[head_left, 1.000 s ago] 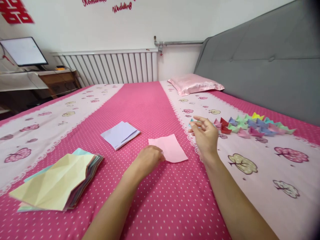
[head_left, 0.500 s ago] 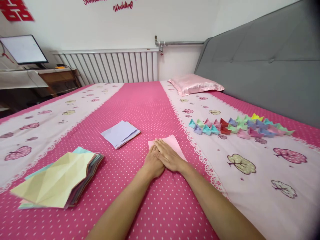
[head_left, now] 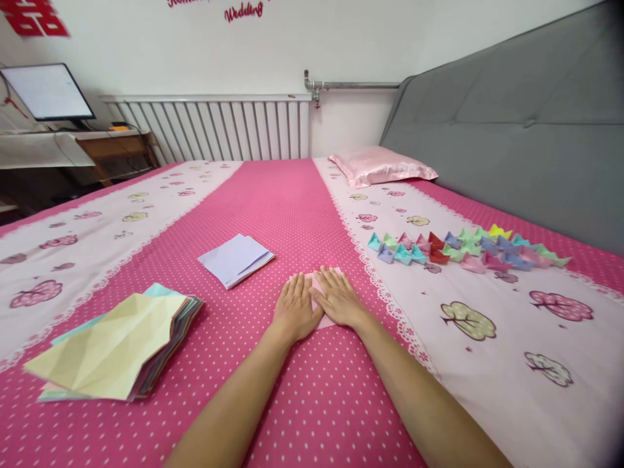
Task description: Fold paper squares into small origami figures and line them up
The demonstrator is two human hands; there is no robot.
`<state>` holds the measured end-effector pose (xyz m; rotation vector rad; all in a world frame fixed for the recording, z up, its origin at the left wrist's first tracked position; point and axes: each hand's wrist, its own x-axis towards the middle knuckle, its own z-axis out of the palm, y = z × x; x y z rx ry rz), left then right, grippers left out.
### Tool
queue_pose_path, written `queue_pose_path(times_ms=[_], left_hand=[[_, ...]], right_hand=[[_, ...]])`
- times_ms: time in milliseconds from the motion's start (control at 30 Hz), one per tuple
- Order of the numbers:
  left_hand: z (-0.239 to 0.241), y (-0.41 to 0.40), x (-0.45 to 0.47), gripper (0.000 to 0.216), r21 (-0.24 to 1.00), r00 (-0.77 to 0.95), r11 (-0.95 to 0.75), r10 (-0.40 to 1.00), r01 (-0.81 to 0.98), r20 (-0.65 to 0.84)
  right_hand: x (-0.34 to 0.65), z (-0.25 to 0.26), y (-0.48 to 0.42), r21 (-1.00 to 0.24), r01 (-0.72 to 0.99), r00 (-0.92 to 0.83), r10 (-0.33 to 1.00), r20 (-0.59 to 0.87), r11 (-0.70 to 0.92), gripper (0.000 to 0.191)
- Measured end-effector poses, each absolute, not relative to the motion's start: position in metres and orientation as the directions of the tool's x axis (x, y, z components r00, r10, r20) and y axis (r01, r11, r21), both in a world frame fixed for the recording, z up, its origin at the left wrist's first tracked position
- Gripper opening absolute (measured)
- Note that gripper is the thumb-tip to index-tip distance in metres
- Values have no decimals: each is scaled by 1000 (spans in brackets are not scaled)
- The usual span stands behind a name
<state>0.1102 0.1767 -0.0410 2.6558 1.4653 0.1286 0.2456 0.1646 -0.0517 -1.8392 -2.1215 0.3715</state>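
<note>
A sheet of pink paper [head_left: 329,322] lies on the polka-dot bedspread [head_left: 312,403], mostly covered by both hands. My left hand [head_left: 296,309] rests flat on its left part, fingers stretched forward. Beside it, my right hand [head_left: 338,299] presses flat on the right part, its thumb reaching toward the left hand. Small pink areas of the paper show between the hands and at the far edge. How the paper is folded underneath, I cannot tell.
To the left are a small stack of lavender paper [head_left: 234,259] and a larger pile of creased coloured sheets [head_left: 112,344]. Rows of folded paper boats [head_left: 439,250] stand at right. A pink pillow [head_left: 377,166] lies by the grey headboard [head_left: 507,123].
My right hand has slid off the top of my left hand toward the right. Both hands now lie side by side on the paper, fingers more spread.
</note>
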Motion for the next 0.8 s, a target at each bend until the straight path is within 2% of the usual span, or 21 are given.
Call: queue_pose_path(times_ms=[133, 233, 300, 433, 500, 567, 700, 800], left_hand=[[-43, 182, 104, 76, 124, 485, -485, 874, 865, 34], [-44, 186, 99, 78, 111, 429, -431, 902, 895, 41], [-41, 188, 95, 74, 97, 370, -374, 927, 922, 53], [-26, 187, 90, 51, 119, 265, -283, 953, 952, 148], [-16, 185, 89, 45, 191, 210, -246, 959, 950, 188], [-7, 185, 87, 46, 303, 154, -199, 974, 932, 166], [1, 186, 85, 53, 544, 174, -118, 983, 831, -52], [1, 184, 84, 66, 652, 214, -86, 969, 753, -120]], right_hand=[[250, -56, 166, -375, 925, -43, 997, 59, 62, 70], [255, -59, 167, -410, 912, 36, 996, 76, -2, 72], [260, -59, 169, -503, 863, 111, 988, 109, -42, 71], [279, -57, 176, -789, 609, 336, 929, 158, -86, 55], [289, -56, 179, -842, 529, 396, 908, 138, -103, 52], [295, -57, 181, -877, 465, 421, 901, 103, -117, 53], [292, -56, 178, -939, 325, 418, 908, 38, -110, 57], [284, -48, 173, -971, 209, 390, 920, -30, -120, 56]])
